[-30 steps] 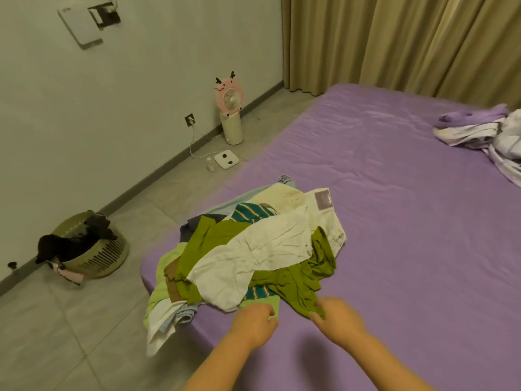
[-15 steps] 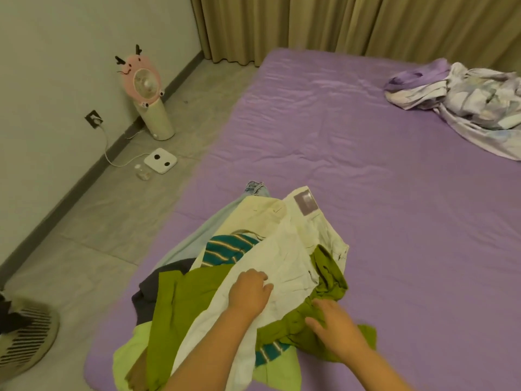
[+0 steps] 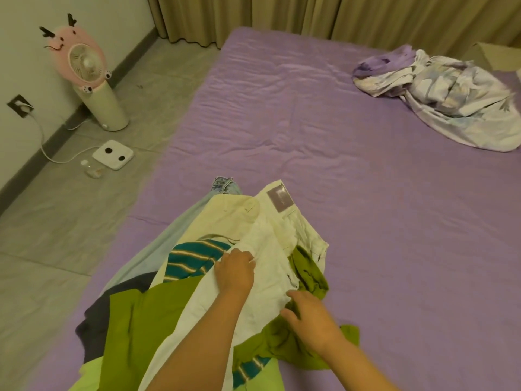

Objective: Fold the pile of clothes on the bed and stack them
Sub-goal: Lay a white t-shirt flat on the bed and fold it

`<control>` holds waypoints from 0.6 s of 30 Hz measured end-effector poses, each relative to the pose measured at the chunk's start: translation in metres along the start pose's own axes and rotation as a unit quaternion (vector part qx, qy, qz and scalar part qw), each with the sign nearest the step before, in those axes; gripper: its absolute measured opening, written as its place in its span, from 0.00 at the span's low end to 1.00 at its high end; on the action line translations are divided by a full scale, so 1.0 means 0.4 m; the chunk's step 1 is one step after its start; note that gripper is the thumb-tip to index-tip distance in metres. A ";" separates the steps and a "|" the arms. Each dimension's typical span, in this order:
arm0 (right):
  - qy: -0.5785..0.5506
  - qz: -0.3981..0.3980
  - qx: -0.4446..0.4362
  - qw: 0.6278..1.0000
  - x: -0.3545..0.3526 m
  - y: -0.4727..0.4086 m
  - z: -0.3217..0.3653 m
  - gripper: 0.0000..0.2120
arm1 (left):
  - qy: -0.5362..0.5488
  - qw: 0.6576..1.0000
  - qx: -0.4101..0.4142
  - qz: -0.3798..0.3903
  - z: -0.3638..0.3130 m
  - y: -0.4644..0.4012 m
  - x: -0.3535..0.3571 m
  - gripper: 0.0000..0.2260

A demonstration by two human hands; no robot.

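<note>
Purple sheeting covers the wide bed [image 3: 352, 179], which fills the centre and right of the frame. Beige pleated curtains [image 3: 310, 15] are seen along the top edge. A crumpled lilac and white printed cover [image 3: 451, 108] lies at the upper right of the bed, well apart from the clothes. The unfolded pile of clothes [image 3: 220, 277] is heaped at the lower centre, on the bed's near left part. On top of it a white pair of trousers with a grey waist patch [image 3: 270, 249] is draped, with an olive green garment [image 3: 146, 328] spread beneath it and a teal striped knit top [image 3: 191, 258] showing at the left. A pink deer-faced fan on a cream column [image 3: 84, 66] stands on the grey floor at the upper left, with a white square floor scale [image 3: 112, 154] below it. The left hand [image 3: 235, 270] is curled on the white trousers, fabric bunched at its fingertips. The right hand [image 3: 313, 320] rests on the olive green garment with fingers loosely bent and spread; a grip cannot be told.
</note>
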State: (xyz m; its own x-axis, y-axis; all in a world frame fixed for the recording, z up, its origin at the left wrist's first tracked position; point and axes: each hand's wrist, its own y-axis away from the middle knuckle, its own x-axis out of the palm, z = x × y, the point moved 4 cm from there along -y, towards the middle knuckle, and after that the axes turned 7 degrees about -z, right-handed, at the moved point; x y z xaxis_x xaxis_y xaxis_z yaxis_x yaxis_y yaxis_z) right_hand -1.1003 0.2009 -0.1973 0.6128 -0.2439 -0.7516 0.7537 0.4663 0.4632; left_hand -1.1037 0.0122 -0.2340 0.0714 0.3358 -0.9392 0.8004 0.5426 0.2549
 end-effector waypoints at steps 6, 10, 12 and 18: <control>-0.083 -0.082 -0.056 0.992 -0.106 0.016 0.042 0.25 | 0.418 0.906 -0.071 0.027 -0.030 0.095 -0.176 0.07; -0.161 -0.156 -0.150 0.963 -0.244 0.063 0.089 0.33 | 0.479 0.877 -0.022 0.027 -0.083 0.178 -0.344 0.10; -0.182 -0.165 -0.190 0.951 -0.318 0.096 0.106 0.35 | 0.487 0.873 0.019 0.022 -0.123 0.221 -0.428 0.11; -0.309 -0.097 -0.231 0.917 -0.541 0.248 0.113 0.01 | 0.501 0.859 0.106 -0.020 -0.276 0.381 -0.637 0.08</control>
State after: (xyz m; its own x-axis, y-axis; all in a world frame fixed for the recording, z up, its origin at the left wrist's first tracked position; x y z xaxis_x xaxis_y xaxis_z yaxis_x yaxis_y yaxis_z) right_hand -1.1474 0.2617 0.0325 0.6024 -0.7301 -0.3226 0.7695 0.6385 -0.0080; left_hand -1.0657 0.0943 0.0695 -0.4222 0.8716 -0.2490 0.8879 0.4530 0.0802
